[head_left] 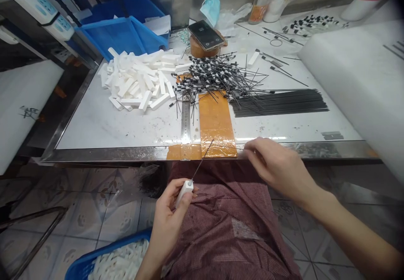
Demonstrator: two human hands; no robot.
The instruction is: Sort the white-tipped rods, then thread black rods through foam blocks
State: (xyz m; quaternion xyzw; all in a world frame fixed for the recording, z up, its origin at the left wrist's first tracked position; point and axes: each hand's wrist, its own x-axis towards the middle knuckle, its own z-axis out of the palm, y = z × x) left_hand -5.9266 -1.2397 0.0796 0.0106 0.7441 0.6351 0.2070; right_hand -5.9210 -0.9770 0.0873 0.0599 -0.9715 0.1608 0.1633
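Observation:
My left hand (173, 207) is closed round a small white rectangular block (184, 191) above the apron. Out of the block's top end a thin black rod (202, 160) sticks up at a slant, its tip over the orange-taped strip (217, 122) at the table's edge. My right hand (274, 166) pinches a second thin dark rod (232, 148), which points left across the tape; the fingertips are partly hidden. Beyond the tape is a heap of black rods with black-and-white ends (217, 76). A bundle of plain black rods (284, 102) lies right of it.
White blocks (139, 78) are piled at the left, before a blue bin (123, 33). A steel ruler (186, 120) lies beside the tape. A phone (205, 35) rests on a tape roll (200, 51). White foam (356, 69) stands right; a blue basket (74, 267) holds white pieces below.

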